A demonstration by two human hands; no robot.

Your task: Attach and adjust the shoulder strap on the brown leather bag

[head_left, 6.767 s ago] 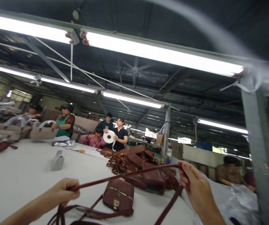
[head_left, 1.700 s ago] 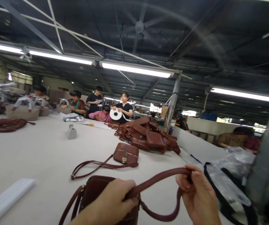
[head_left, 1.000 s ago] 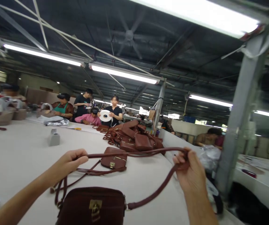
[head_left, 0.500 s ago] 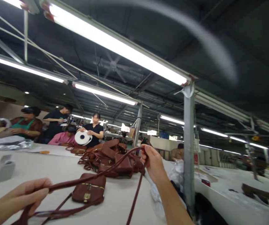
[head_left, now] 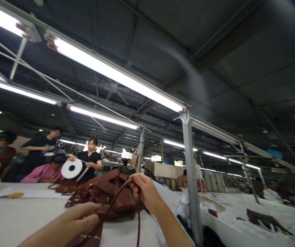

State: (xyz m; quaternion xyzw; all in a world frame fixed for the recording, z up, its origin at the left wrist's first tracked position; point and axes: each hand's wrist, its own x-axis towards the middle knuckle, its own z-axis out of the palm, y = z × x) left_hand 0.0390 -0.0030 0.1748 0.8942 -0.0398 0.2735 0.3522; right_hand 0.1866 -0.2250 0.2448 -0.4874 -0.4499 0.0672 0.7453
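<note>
My right hand [head_left: 143, 190] pinches a thin brown bag strap [head_left: 118, 195] near its top bend, in front of the bag pile. One length hangs straight down from those fingers; the other curves down towards my left hand [head_left: 79, 219]. The left fingers are closed together with their tips at the strap, though the exact contact is partly hidden. Below them lies a small brown bag [head_left: 94, 238] with a metal zip, mostly covered by my left hand and cut off by the lower edge. Behind both hands, several brown bags [head_left: 108, 181] and their straps lie heaped.
The pale table [head_left: 16, 214] spreads below. Across it, a person holds a white roll [head_left: 71, 168]; several other people are at the left. A metal post [head_left: 189, 178] and clear plastic [head_left: 182, 204] stand close to my right arm. An orange-yellow object [head_left: 15, 195] lies at left.
The view has turned right and tilted up. My left hand has come closer to my right hand, and the strap between them now bends more steeply. My right hand keeps its pinch.
</note>
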